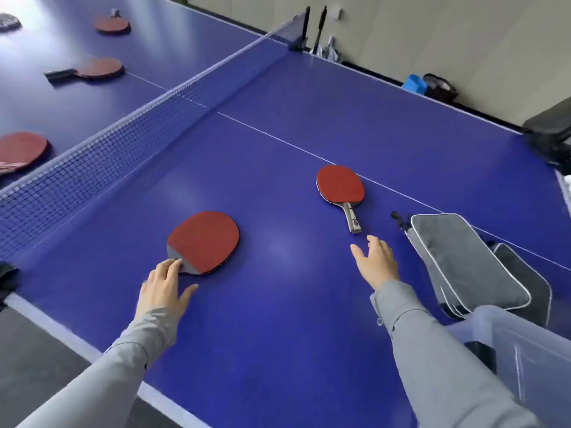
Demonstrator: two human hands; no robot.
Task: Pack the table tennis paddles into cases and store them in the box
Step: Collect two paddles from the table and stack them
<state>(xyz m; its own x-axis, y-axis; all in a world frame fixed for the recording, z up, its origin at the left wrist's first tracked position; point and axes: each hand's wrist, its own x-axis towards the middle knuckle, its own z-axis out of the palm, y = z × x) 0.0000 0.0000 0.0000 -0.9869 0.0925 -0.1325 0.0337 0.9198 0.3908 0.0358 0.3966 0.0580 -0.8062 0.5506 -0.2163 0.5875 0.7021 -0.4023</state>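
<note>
Left hand [163, 285] lies open, fingertips covering the handle of the near paddle [205, 240]. Right hand [375, 262], spread and empty, hovers at 5 o'clock of the far paddle [340, 186]. The frame cuts off the box [531, 353] at 4 o'clock.

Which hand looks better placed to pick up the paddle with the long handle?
The right hand: it hovers open near the handle of the long-handled paddle, beside the grey cases. The left hand is farther off, touching the short-handled paddle.

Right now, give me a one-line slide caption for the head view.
Left hand touches the handle of the near paddle; open right hand hovers short of the long-handled paddle, grey cases alongside.
</note>
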